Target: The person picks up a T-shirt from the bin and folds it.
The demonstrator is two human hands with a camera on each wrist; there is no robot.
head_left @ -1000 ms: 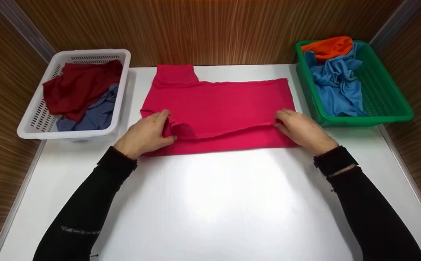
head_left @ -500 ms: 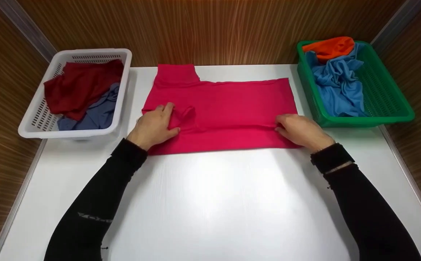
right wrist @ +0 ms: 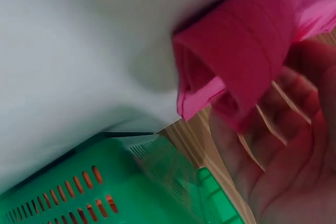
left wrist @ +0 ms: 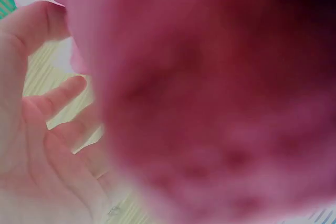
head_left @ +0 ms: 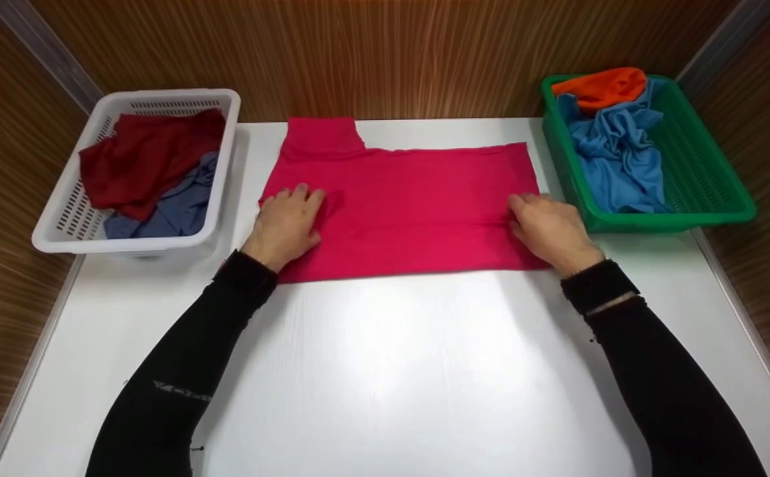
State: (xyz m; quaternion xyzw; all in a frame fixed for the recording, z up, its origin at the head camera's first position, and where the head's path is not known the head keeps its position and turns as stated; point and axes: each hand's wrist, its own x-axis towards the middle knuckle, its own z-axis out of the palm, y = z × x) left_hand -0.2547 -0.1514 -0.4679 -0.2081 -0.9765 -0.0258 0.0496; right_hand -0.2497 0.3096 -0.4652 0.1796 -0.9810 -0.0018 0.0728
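Observation:
A bright pink T-shirt (head_left: 418,192) lies folded lengthwise on the white table, one sleeve (head_left: 322,136) sticking out at the far left. My left hand (head_left: 285,222) rests on its left part, fingers spread over a small bunched fold. In the left wrist view, blurred pink cloth (left wrist: 210,103) fills most of the picture, and the thumb touches its edge. My right hand (head_left: 547,228) is at the shirt's right end, fingertips on the cloth. The right wrist view shows loosely extended fingers beside the layered, folded end (right wrist: 236,51) of the shirt.
A white basket (head_left: 120,245) with dark red and grey-blue clothes stands at the back left. At the back right is a green basket (head_left: 710,215) holding blue and orange clothes. A wood-grain wall (head_left: 425,59) rises behind the shirt.
The raised front flap of the shirt has been laid flat. My left hand has shifted right and slightly away over the cloth; my right hand has let go of the flap edge.

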